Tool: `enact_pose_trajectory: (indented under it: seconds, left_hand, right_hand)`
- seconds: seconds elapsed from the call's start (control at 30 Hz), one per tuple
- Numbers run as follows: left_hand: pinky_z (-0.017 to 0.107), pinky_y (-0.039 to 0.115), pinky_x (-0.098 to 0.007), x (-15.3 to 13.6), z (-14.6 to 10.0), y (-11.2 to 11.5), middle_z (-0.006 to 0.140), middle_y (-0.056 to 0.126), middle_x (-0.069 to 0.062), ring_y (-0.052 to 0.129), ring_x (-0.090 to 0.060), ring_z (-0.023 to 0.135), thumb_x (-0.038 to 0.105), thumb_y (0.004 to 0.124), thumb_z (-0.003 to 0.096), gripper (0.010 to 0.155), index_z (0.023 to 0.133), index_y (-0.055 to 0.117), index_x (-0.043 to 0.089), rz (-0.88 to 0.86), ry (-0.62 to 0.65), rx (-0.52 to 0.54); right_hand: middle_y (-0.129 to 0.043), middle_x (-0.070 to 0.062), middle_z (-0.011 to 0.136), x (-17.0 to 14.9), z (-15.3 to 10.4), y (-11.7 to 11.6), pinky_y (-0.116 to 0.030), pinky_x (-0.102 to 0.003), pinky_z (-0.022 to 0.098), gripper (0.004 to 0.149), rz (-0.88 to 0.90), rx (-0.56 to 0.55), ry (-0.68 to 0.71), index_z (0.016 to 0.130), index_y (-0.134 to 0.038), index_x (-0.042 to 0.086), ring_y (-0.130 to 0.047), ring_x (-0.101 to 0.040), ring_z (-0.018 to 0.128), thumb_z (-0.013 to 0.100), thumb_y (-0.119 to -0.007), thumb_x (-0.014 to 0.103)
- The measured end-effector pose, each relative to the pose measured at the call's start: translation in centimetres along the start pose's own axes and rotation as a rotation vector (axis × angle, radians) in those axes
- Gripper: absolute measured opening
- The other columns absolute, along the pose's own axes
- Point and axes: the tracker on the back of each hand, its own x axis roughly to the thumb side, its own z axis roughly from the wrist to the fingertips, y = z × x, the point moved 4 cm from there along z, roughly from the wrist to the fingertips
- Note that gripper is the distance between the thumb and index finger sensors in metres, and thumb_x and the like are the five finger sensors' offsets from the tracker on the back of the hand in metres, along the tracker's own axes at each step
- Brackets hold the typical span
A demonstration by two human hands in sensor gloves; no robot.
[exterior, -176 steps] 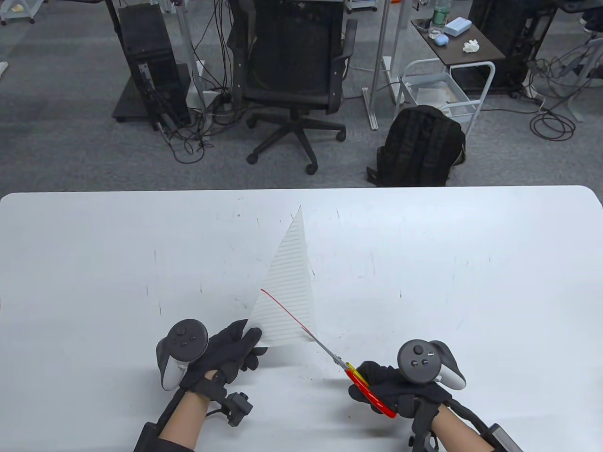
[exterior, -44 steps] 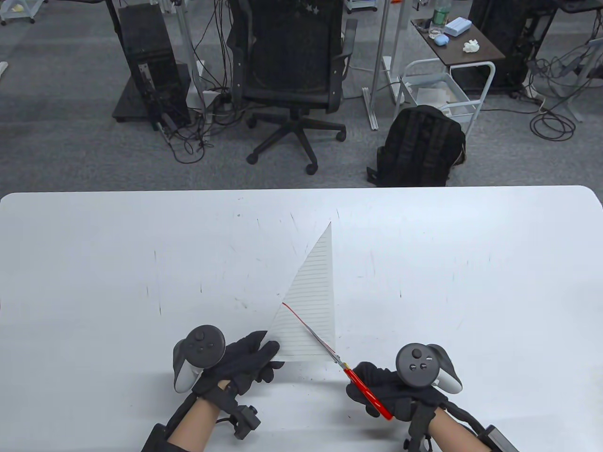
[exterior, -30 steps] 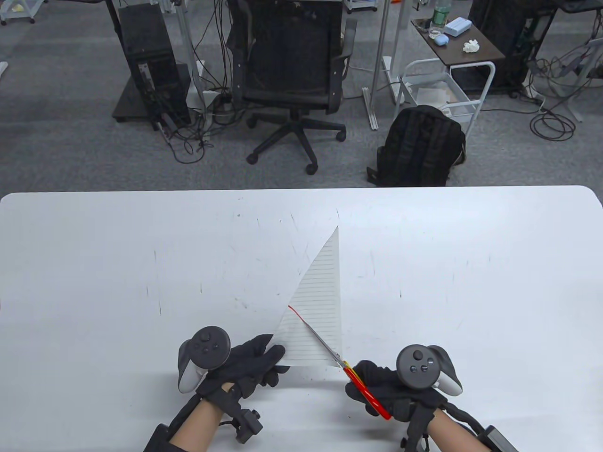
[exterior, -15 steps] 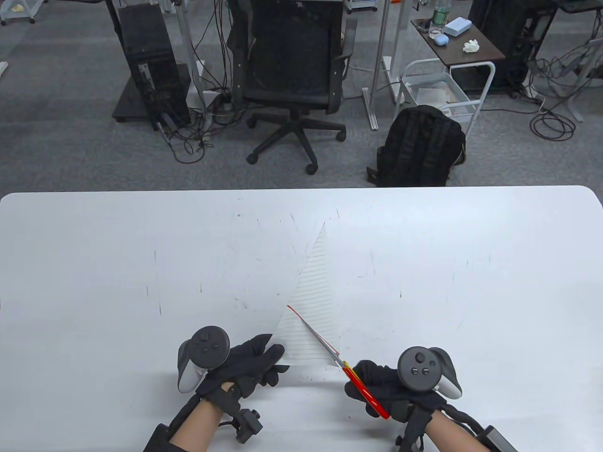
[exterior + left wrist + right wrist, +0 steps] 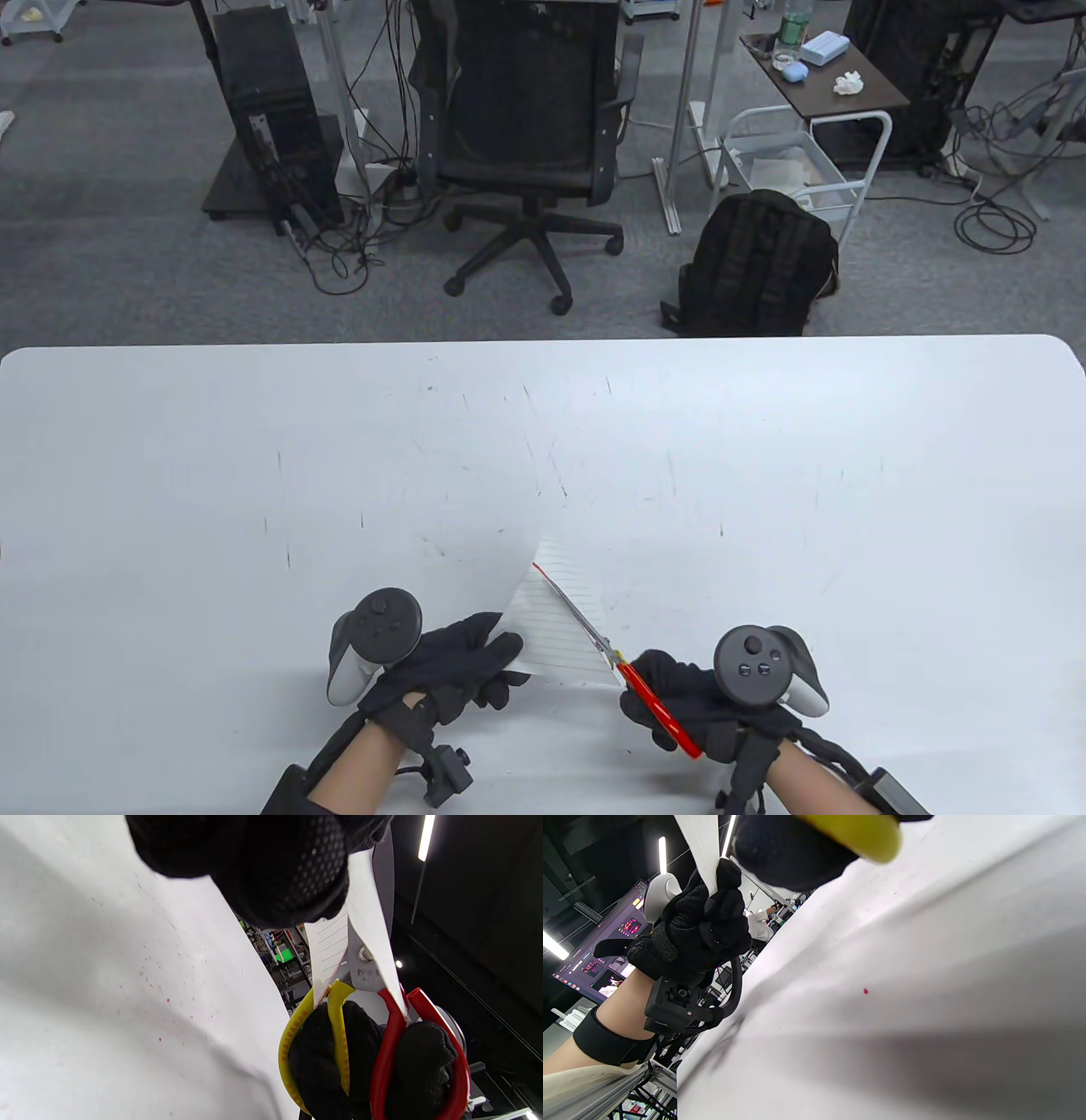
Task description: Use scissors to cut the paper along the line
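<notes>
Paper (image 5: 567, 632) is what we hold up off the white table (image 5: 170, 475), near its near edge and about midway across. Our left hand (image 5: 450, 671) pinches the sheet's near left corner; in the right wrist view the gloved fingers (image 5: 721, 906) fold tight round the white edge. Our right hand (image 5: 691, 700) grips the scissors (image 5: 624, 675) by their handles, with gloved fingers through the yellow loop (image 5: 312, 1039) and the red loop (image 5: 418, 1056) (seen best from the left wrist). From there the steel blades (image 5: 577, 615) run up and to the left into the lined sheet, lying along the red line (image 5: 543, 572), whose last short stretch shows just past the tips. The sheet's far part curls over, so only its near ruled portion faces us. Beyond the table stand an office chair (image 5: 530, 110) and a black backpack (image 5: 755, 263) on the grey floor.
</notes>
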Motion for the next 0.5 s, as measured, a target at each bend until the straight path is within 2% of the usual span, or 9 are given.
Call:
enact_pose_trajectory:
  seconds: [0.5]
  left_hand:
    - [0.033, 0.087, -0.020, -0.14, 0.07, 0.22, 0.062, 0.100, 0.008, 0.100, -0.004, 0.041, 0.043, 0.066, 0.0599, 0.037, 0.090, 0.076, 0.025, -0.010, -0.016, -0.006]
  right_hand:
    - [-0.082, -0.014, 0.069, 0.02, -0.01, 0.12, -0.074, -0.032, 0.030, 0.067, -0.001, -0.032, -0.007, 0.090, -0.055, 0.001, -0.092, -0.006, 0.035, 0.058, -0.054, 0.060]
